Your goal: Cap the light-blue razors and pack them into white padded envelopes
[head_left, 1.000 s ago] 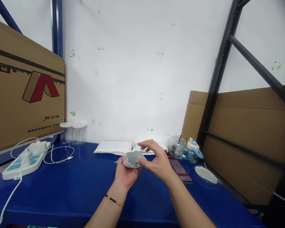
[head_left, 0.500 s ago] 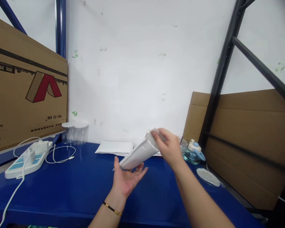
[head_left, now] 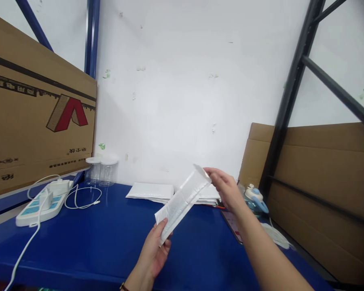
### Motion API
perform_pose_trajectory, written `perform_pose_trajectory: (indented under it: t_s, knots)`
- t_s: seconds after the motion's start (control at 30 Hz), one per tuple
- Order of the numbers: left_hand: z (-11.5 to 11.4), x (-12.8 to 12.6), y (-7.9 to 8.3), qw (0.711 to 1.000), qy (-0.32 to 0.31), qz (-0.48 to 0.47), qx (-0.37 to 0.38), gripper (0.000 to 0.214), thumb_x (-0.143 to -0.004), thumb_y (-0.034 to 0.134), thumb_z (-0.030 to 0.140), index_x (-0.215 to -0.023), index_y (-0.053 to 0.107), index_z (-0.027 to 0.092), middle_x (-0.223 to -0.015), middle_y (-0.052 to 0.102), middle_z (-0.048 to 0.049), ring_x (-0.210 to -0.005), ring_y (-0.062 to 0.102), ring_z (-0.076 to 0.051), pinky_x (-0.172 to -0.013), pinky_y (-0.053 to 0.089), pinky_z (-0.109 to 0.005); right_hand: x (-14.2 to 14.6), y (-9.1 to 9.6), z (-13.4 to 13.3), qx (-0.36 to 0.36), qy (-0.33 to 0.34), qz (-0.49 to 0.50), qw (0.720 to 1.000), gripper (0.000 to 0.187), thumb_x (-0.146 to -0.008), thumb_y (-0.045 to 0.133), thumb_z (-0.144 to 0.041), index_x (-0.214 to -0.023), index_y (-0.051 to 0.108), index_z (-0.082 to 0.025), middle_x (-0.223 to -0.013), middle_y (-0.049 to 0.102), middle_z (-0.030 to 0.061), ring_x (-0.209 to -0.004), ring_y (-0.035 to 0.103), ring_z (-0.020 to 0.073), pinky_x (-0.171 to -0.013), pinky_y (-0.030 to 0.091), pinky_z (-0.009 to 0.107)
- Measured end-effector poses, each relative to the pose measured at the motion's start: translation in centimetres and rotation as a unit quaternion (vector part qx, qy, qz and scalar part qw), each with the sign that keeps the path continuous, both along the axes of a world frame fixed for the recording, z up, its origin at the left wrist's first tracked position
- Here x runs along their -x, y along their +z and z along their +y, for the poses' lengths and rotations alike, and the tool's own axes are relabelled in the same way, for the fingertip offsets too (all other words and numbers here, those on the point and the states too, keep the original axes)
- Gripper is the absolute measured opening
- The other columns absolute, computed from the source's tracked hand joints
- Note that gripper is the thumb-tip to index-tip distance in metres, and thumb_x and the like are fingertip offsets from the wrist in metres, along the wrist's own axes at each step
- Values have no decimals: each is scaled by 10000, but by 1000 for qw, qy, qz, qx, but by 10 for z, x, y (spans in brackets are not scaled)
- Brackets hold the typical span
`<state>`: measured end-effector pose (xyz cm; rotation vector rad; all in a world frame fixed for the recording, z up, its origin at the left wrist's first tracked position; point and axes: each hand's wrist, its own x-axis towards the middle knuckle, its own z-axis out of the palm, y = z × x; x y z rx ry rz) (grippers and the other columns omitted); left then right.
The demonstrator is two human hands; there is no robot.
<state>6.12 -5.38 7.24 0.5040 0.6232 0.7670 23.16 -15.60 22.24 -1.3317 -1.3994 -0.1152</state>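
A long white padded pouch (head_left: 182, 201) slants above the blue table (head_left: 87, 238), low end to the left, high end to the right. My left hand (head_left: 155, 252) pinches its lower end between thumb and fingers. My right hand (head_left: 227, 190) grips its upper end near the flap, fingers closed on it. A stack of flat white pouches (head_left: 151, 190) lies on the table behind the held one, against the wall.
A white power strip (head_left: 39, 205) with plugs and a looped cable (head_left: 83, 199) sits at the left. Two clear jars (head_left: 101, 171) stand by the wall. A phone (head_left: 232, 221), a small blue-and-white item (head_left: 256, 198) and cardboard sheets (head_left: 321, 190) lie to the right. A large cardboard box (head_left: 33, 121) leans at left.
The pouch was lying in my left palm, then my right hand lifted its far end. My left hand has now closed on the lower end. The view shifted left.
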Motion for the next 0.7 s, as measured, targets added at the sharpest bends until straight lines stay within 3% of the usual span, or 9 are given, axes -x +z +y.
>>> perform_pose_trajectory:
  t_s: [0.07, 0.13, 0.23, 0.37, 0.43, 0.5, 0.63, 0.7]
  knots:
    - [13, 7, 1, 1000, -23, 9, 12, 187, -778, 660, 133, -939, 565, 127, -677, 600, -2, -422, 515, -40, -306, 355, -86, 6, -10, -5, -6, 17, -116, 993, 419, -788, 615, -453, -1135, 610, -218, -1125, 597, 97, -1044, 550, 248, -870, 470, 381]
    - [30, 14, 1, 998, -60, 20, 15, 146, -796, 627, 106, -923, 555, 110, -623, 570, 8, -385, 483, -27, -283, 324, -68, 10, -18, -9, 19, 22, -215, 976, 432, -761, 674, -382, -1168, 595, -260, -1212, 558, 92, -1147, 489, 258, -958, 416, 415]
    - [58, 22, 5, 992, -124, 12, 31, 91, -848, 548, 100, -936, 549, 79, -588, 551, 4, -356, 457, -15, -275, 315, -51, 10, -27, -7, 71, 46, -281, 956, 442, -778, 667, -322, -1206, 568, -273, -1178, 606, 80, -1123, 522, 236, -962, 422, 410]
    - [86, 27, 17, 980, -191, -11, 45, 181, -861, 534, 176, -982, 541, 42, -628, 602, -52, -379, 511, -48, -311, 394, -86, -7, -37, 11, 120, 64, -266, 954, 275, -856, 540, -265, -1115, 635, -258, -1077, 682, 54, -1010, 609, 212, -907, 461, 376]
    - [95, 28, 23, 974, -206, -83, 52, 295, -870, 519, 283, -1029, 528, 34, -812, 654, -147, -531, 621, -114, -438, 509, -162, -28, -43, 26, 133, 19, -208, 969, 257, -885, 482, -312, -1032, 676, -229, -1001, 709, 48, -922, 644, 220, -828, 494, 350]
    - [104, 28, 25, 967, -199, -152, 51, 348, -875, 488, 352, -1056, 516, 56, -978, 640, -188, -698, 664, -177, -570, 556, -252, -58, -49, 43, 126, -75, -125, 981, 335, -882, 458, -408, -941, 690, -173, -873, 723, 50, -803, 656, 235, -715, 511, 328]
    - [122, 24, 13, 987, -117, -102, 52, 238, -860, 490, 310, -996, 524, 118, -856, 646, -92, -599, 630, -147, -502, 489, -237, -125, -66, 73, 203, -217, -65, 953, 392, -906, 361, -355, -1073, 621, -114, -939, 712, 80, -838, 656, 222, -685, 504, 285]
    - [128, 22, 6, 994, -74, -57, 65, 191, -850, 491, 277, -971, 528, 133, -772, 625, -45, -521, 587, -113, -443, 421, -199, -149, -75, 85, 238, -266, -75, 931, 347, -875, 391, -271, -1021, 643, -83, -872, 716, 113, -822, 660, 238, -685, 501, 302]
